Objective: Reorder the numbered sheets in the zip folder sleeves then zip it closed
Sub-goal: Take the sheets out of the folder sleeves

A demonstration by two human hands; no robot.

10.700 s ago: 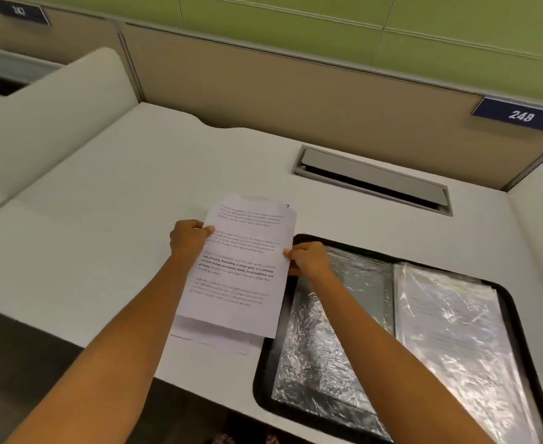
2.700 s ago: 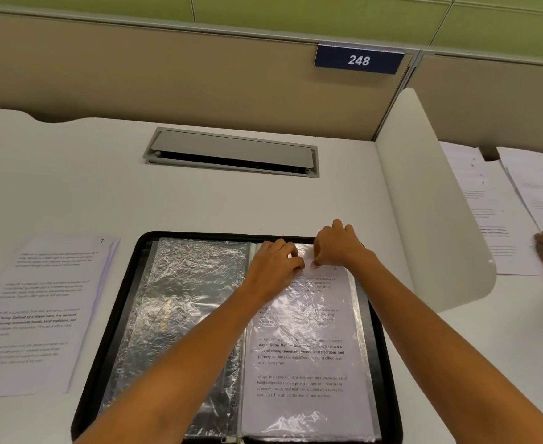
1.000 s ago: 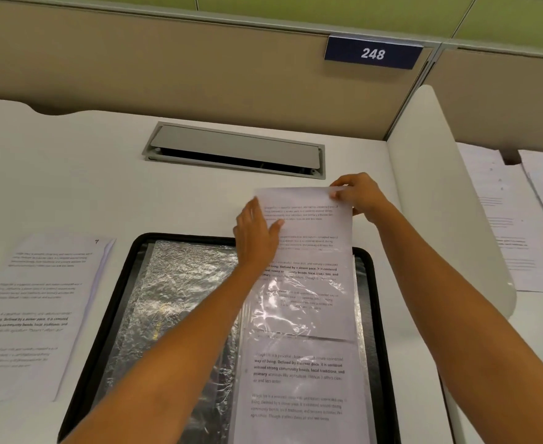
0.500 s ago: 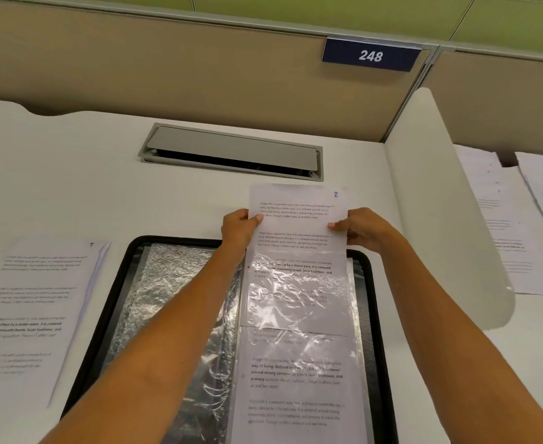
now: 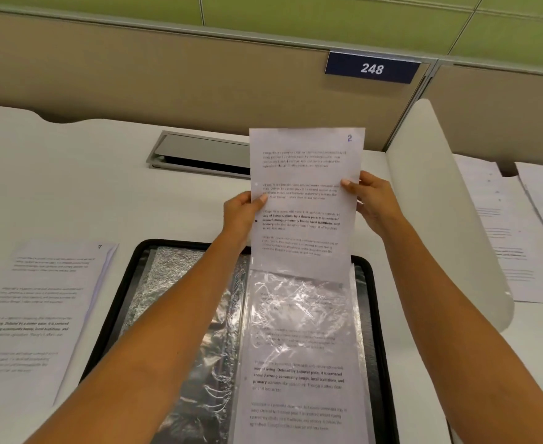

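Note:
An open black zip folder lies on the desk in front of me, with clear plastic sleeves. The right sleeve still holds a printed sheet. A sheet marked 2 sticks most of the way out of that sleeve's top, with only its bottom edge inside. My left hand pinches its left edge and my right hand pinches its right edge. The left sleeve looks crinkled and dark, with no sheet visible in it.
A stack of printed sheets, the top one marked 7, lies left of the folder. A cable hatch sits behind. A white curved divider stands at the right, with more papers on the neighbouring desk beyond it.
The sheet marked 2 has slid further up out of the right sleeve. Both hands moved up with it, gripping its side edges.

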